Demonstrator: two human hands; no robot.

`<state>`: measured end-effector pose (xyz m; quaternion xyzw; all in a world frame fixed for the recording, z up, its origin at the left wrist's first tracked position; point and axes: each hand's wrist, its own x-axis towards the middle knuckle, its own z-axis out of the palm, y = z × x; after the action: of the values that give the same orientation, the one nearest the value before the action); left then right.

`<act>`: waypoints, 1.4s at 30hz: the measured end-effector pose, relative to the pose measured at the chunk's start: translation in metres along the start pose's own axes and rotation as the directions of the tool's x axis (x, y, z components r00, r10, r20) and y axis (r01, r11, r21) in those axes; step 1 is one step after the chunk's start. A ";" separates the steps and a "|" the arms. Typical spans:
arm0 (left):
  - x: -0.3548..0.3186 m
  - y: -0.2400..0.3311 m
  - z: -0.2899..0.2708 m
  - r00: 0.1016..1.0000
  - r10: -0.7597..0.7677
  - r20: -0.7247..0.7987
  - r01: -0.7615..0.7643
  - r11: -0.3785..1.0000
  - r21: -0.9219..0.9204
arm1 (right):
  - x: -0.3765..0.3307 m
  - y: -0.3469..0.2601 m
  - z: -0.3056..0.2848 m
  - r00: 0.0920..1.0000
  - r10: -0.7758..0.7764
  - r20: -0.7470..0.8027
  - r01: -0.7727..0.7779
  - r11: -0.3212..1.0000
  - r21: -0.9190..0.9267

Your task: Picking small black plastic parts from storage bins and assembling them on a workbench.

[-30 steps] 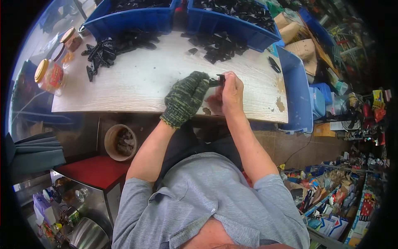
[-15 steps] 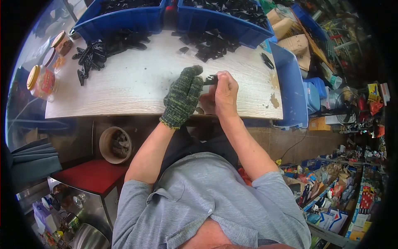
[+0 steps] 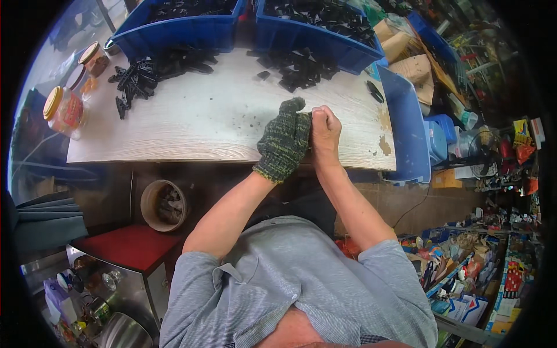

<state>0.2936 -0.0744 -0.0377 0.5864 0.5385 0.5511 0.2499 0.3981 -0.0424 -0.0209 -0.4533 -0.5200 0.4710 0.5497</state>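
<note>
My left hand (image 3: 284,141), in a dark green and black knit glove, is closed with its fingers bent inward. Right against it is my bare right hand (image 3: 326,136), its thumb and fingers curled shut. A black plastic piece is caught between the two hands; they cover nearly all of it now. Both hands are over the near edge of the pale wood-grain table (image 3: 174,139). Beyond them lies a heap of flat black plastic pieces (image 3: 299,69). Farther left is a second heap of longer black parts (image 3: 139,81).
Two blue bins (image 3: 180,36) full of black pieces stand along the far edge. Lidded jars (image 3: 65,110) sit at the left, a black part (image 3: 375,91) at the right. A blue tub (image 3: 406,136) borders the right edge; a bucket (image 3: 148,206) stands below left.
Both hands have shifted right and come together, my left hand moving farther. The black piece that showed between them is now mostly hidden. The whole view has moved slightly.
</note>
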 end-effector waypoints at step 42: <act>0.004 -0.008 -0.026 0.963 -0.207 0.172 0.267 0.801 -0.536 | -0.007 -0.010 -0.005 0.976 0.164 0.146 -0.198 0.946 0.256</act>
<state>0.2663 -0.0761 -0.0359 0.4448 0.4108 0.6160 0.5039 0.4031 -0.0509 -0.0123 -0.3905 -0.4402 0.6127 0.5275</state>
